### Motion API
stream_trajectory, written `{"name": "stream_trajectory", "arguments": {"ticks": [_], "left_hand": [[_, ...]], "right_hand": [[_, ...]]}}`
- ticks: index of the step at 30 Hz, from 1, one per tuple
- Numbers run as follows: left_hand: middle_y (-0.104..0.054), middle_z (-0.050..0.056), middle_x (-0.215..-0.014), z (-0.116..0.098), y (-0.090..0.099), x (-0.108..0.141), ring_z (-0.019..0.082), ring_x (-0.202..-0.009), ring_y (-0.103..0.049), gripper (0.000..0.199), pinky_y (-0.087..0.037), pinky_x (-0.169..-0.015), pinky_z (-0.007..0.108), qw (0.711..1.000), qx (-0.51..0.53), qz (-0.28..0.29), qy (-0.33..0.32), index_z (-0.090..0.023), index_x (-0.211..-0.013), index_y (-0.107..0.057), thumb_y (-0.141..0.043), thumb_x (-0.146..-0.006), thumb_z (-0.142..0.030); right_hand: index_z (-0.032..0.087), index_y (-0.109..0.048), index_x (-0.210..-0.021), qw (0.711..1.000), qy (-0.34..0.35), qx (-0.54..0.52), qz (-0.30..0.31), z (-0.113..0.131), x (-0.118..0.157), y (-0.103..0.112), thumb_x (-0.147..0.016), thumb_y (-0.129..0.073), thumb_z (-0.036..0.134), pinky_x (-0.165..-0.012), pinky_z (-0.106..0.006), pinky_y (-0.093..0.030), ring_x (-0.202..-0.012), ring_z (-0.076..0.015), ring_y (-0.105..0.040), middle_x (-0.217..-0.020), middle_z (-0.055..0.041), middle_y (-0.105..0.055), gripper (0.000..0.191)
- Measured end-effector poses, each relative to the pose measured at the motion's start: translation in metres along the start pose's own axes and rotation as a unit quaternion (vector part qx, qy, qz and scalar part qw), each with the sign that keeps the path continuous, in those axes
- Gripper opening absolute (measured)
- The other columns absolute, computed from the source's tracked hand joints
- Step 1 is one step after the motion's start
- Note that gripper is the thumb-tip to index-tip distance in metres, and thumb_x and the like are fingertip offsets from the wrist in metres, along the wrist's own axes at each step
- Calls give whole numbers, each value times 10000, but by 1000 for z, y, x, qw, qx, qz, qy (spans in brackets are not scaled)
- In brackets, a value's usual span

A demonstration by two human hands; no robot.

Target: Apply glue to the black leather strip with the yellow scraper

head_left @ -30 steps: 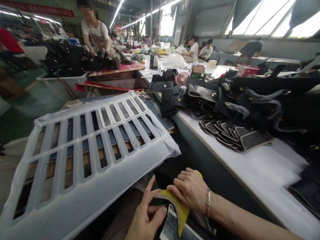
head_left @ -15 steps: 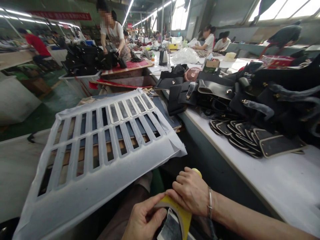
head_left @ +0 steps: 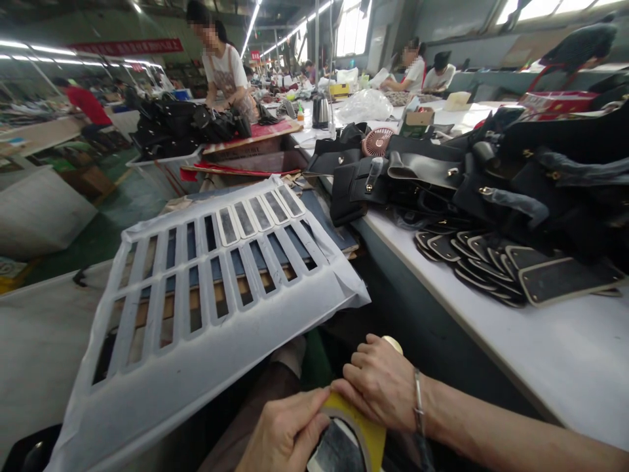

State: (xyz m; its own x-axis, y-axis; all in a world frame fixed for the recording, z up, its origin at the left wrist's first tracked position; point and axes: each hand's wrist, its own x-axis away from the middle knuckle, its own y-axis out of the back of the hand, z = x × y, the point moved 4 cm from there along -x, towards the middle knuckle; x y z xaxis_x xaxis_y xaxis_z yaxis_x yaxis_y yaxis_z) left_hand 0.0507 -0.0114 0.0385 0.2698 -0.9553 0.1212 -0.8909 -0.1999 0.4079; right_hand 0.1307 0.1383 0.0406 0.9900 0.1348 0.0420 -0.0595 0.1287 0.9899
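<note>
A yellow roll (head_left: 361,429), perhaps tape, sat between the hands, cut off by the bottom edge. The right hand (head_left: 378,393) gripped over it, hiding its upper part; the left hand (head_left: 284,436) held its rim. Its dark centre was unclear. Beyond the right hand, a white desk (head_left: 555,354) carried black leather panels (head_left: 565,278).

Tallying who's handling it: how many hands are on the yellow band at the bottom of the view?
2 on the yellow band: the left hand at its lower-left edge, the right hand over its top. No other hands show there.
</note>
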Motion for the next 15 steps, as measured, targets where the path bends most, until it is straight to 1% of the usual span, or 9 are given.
{"name": "stream_trajectory", "arguments": {"ticks": [2, 5, 7, 9, 10, 11, 12, 13, 15], "left_hand": [[-726, 103, -1108, -2, 1, 0, 233, -1003, -684, 371, -507, -937, 279, 1000, -14, 12, -10, -181, -1251, -661, -443, -990, -330], [-678, 98, -1239, -5, 3, 0, 245, -1144, -633, 391, -447, -1036, 301, 999, -14, 40, -7, -198, -1313, -609, -449, -987, -342], [-650, 51, -1293, -7, 4, -1, 230, -1179, -613, 396, -361, -1114, 322, 998, 8, 65, 9, -251, -1352, -563, -427, -997, -358], [-677, -1, -1250, -7, 5, -3, 214, -1141, -629, 383, -259, -1163, 350, 995, 55, 82, 27, -304, -1340, -569, -388, -1010, -372], [-705, -9, -1191, -6, 5, -6, 213, -1089, -647, 382, -271, -1145, 360, 991, 92, 84, 42, -304, -1305, -605, -374, -1011, -380], [-735, -4, -1103, -3, 5, -8, 216, -1011, -663, 383, -336, -1081, 360, 986, 133, 83, 61, -282, -1246, -659, -382, -1003, -386], [-754, 7, -997, 1, 4, -11, 217, -921, -667, 376, -409, -968, 344, 980, 168, 75, 82, -248, -1168, -713, -417, -981, -384], [-756, 17, -879, 6, 3, -14, 210, -817, -652, 360, -440, -824, 319, 974, 192, 66, 104, -211, -1092, -752, -466, -944, -373], [-717, 20, -698, 16, 1, -18, 175, -652, -569, 311, -367, -615, 276, 965, 212, 50, 145, -164, -982, -787, -559, -841, -323]], "right_hand": [[225, -565, -729, 1000, -11, -3, 4, 2, 4, -3, -1056, -311, 378, -618, -390, -195, -565, -191, -517, -646, -11, -619, 442], [229, -570, -737, 999, -40, -7, 15, 7, 11, -6, -1063, -272, 372, -608, -389, -192, -558, -195, -528, -643, -16, -623, 465], [231, -578, -743, 998, -57, -7, 27, 11, 15, -7, -1064, -258, 373, -600, -387, -188, -562, -201, -541, -649, -20, -629, 475], [235, -589, -757, 997, -72, -4, 37, 14, 19, -8, -1065, -244, 371, -597, -384, -187, -572, -209, -555, -662, -22, -636, 483], [236, -593, -761, 996, -78, -3, 40, 16, 21, -8, -1066, -237, 371, -595, -383, -187, -576, -212, -560, -666, -23, -639, 489], [236, -594, -759, 996, -84, -2, 40, 18, 22, -8, -1068, -231, 368, -593, -382, -185, -579, -214, -564, -667, -22, -640, 495], [236, -593, -754, 995, -90, 0, 36, 20, 24, -8, -1068, -228, 364, -591, -382, -182, -583, -215, -568, -665, -22, -639, 499], [235, -593, -749, 995, -94, 2, 32, 21, 25, -7, -1068, -230, 360, -591, -383, -180, -583, -214, -570, -661, -22, -637, 500], [231, -595, -742, 995, -99, 5, 22, 24, 29, -7, -1066, -230, 349, -593, -385, -180, -581, -211, -573, -656, -23, -635, 502]]}}
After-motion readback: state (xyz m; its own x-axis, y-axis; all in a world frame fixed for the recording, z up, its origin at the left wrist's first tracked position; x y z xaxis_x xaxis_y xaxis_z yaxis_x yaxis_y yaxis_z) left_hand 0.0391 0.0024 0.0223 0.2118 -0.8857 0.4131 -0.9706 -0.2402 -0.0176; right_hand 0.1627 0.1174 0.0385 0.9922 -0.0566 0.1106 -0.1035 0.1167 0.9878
